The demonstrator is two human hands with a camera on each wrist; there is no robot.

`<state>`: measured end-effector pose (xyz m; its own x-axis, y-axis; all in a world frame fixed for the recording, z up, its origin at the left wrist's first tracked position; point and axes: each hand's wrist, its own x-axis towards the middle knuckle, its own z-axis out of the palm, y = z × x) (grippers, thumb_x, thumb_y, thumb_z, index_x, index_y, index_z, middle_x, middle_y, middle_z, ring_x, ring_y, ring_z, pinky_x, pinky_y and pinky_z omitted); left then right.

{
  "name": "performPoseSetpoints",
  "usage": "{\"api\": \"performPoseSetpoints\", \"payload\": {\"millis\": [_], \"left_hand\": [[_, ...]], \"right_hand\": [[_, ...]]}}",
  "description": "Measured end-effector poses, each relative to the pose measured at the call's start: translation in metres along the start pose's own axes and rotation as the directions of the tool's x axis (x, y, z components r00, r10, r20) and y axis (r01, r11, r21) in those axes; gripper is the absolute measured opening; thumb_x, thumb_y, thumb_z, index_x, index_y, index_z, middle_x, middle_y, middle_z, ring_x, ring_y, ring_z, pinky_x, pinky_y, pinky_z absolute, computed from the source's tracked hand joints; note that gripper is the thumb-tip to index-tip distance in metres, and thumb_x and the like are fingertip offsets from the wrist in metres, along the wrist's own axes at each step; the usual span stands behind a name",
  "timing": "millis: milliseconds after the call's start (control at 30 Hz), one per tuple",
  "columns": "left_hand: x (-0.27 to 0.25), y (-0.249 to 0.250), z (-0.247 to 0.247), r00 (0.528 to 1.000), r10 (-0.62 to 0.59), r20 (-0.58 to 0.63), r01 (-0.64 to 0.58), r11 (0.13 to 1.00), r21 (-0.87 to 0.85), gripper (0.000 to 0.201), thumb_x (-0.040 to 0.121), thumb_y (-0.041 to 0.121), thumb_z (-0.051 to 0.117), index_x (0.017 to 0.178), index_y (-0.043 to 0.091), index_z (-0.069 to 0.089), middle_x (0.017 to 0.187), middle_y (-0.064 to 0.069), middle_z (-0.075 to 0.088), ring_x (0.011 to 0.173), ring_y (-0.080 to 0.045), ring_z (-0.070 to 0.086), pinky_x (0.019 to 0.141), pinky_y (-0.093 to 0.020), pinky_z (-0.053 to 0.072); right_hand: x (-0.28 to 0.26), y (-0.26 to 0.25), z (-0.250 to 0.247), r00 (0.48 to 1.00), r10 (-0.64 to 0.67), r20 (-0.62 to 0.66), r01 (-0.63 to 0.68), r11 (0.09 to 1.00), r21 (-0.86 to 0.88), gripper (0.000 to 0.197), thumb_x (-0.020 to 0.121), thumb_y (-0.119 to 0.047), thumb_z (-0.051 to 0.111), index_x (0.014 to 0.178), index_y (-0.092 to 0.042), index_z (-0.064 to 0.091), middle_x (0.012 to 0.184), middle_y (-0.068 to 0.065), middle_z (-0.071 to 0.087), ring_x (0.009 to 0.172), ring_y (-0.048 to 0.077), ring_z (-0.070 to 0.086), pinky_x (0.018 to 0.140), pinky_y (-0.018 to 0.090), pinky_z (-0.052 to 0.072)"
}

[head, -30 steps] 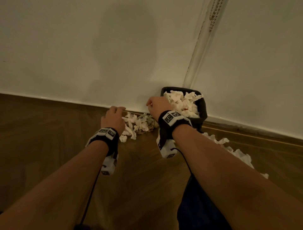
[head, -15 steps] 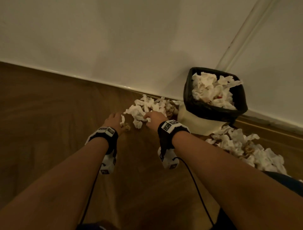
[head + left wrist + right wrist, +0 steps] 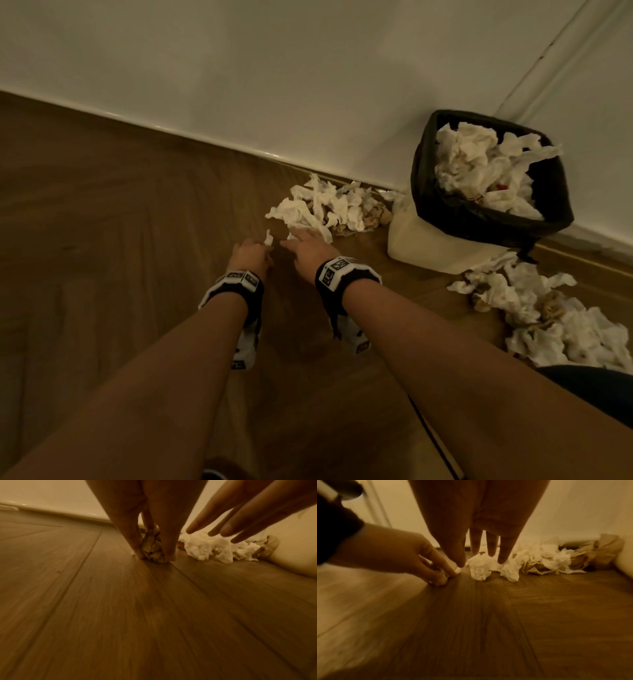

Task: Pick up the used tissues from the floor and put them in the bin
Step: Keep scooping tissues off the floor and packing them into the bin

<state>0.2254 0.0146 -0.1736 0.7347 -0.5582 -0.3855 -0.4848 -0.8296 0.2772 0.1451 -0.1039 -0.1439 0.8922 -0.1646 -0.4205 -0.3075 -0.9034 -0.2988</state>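
Note:
A heap of crumpled white and brownish tissues (image 3: 334, 209) lies on the wood floor against the skirting, left of the bin (image 3: 442, 209), which has a black liner and is piled with tissues. My left hand (image 3: 253, 251) pinches a small brownish tissue ball (image 3: 152, 547) down on the floor, a white scrap (image 3: 269, 238) sticking up beside it. My right hand (image 3: 308, 245) reaches over the near edge of the heap with straight fingers (image 3: 491, 543), holding nothing.
A second heap of tissues (image 3: 555, 318) lies on the floor right of the bin. The white wall (image 3: 274, 68) and skirting run behind both heaps. Bare wood floor (image 3: 102, 222) stretches to the left and towards me.
My right hand has left the bin and come down to the heap on the floor. My left hand has closed on a small tissue ball. My view has turned left.

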Motion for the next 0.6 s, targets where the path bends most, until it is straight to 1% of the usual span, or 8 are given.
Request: {"api": "performPoseSetpoints", "payload": {"millis": [67,133,200,267,333,400,500,600], "left_hand": [[0.000,-0.002,-0.002,1.000,-0.024,-0.012,0.024,0.999,-0.041,0.030,0.092,0.013,0.050,0.120,0.016,0.059,0.124,-0.013,0.049,0.112,-0.031,0.049,0.094,-0.037,0.042],[-0.003,-0.003,-0.002,0.998,-0.059,-0.032,0.056,0.995,-0.078,0.034,0.091,0.013,0.052,0.125,0.012,0.052,0.122,-0.015,0.050,0.111,-0.033,0.051,0.089,-0.039,0.045],[-0.005,-0.003,-0.001,0.997,-0.072,-0.027,0.070,0.994,-0.081,0.038,0.091,0.014,0.052,0.128,0.011,0.047,0.122,-0.016,0.051,0.110,-0.034,0.052,0.088,-0.040,0.046],[-0.006,-0.004,-0.002,0.998,-0.054,0.017,0.055,0.998,-0.035,0.036,0.091,0.017,0.053,0.127,0.013,0.051,0.121,-0.014,0.052,0.110,-0.031,0.052,0.091,-0.039,0.046],[-0.007,-0.003,-0.004,0.997,-0.057,0.044,0.057,0.998,-0.007,0.032,0.092,0.020,0.054,0.123,0.013,0.055,0.119,-0.013,0.055,0.109,-0.029,0.053,0.090,-0.037,0.046],[-0.009,-0.001,-0.007,0.995,-0.094,0.036,0.094,0.995,-0.010,0.029,0.093,0.021,0.052,0.119,0.010,0.057,0.117,-0.014,0.058,0.107,-0.029,0.055,0.087,-0.037,0.047],[-0.015,0.009,-0.011,0.988,-0.152,0.007,0.152,0.986,-0.072,0.028,0.096,0.018,0.045,0.121,0.006,0.051,0.118,-0.016,0.057,0.108,-0.031,0.055,0.087,-0.038,0.046],[-0.024,0.024,-0.017,0.988,-0.154,0.020,0.155,0.974,-0.167,0.033,0.097,0.016,0.041,0.129,0.006,0.042,0.128,-0.020,0.047,0.116,-0.035,0.050,0.091,-0.039,0.042]], "right_hand": [[0.006,-0.002,0.003,0.999,-0.005,0.036,0.008,0.998,-0.060,0.065,0.090,0.004,0.041,0.146,-0.026,0.028,0.158,0.001,0.004,0.145,0.029,0.003,0.113,0.046,0.026],[0.010,-0.004,0.006,0.996,-0.004,0.084,0.012,0.995,-0.103,0.063,0.089,0.003,0.043,0.146,-0.021,0.028,0.157,0.004,0.006,0.143,0.032,0.006,0.113,0.046,0.025],[0.012,-0.005,0.009,0.991,0.022,0.136,0.003,0.984,-0.180,0.053,0.091,0.000,0.044,0.142,-0.013,0.036,0.153,0.010,0.017,0.139,0.034,0.015,0.112,0.045,0.028],[0.011,-0.005,0.010,0.983,0.074,0.165,-0.032,0.970,-0.242,0.042,0.093,-0.001,0.044,0.134,-0.005,0.045,0.144,0.014,0.029,0.133,0.035,0.026,0.108,0.043,0.034],[0.007,-0.006,0.008,0.980,0.104,0.169,-0.061,0.968,-0.245,0.034,0.095,-0.003,0.041,0.129,0.000,0.049,0.137,0.017,0.038,0.127,0.034,0.038,0.102,0.039,0.038],[0.003,-0.004,0.001,0.971,0.153,0.185,-0.117,0.975,-0.191,0.032,0.097,-0.007,0.040,0.125,0.002,0.051,0.134,0.019,0.046,0.122,0.031,0.048,0.098,0.035,0.040],[-0.005,-0.001,-0.012,0.952,0.228,0.203,-0.226,0.973,-0.036,0.031,0.097,-0.010,0.044,0.124,0.000,0.055,0.132,0.018,0.052,0.119,0.030,0.052,0.096,0.032,0.043],[-0.030,0.007,-0.021,0.962,0.263,0.078,-0.273,0.946,0.174,0.031,0.094,-0.009,0.048,0.123,-0.005,0.058,0.128,0.016,0.056,0.117,0.029,0.053,0.095,0.032,0.043]]}}
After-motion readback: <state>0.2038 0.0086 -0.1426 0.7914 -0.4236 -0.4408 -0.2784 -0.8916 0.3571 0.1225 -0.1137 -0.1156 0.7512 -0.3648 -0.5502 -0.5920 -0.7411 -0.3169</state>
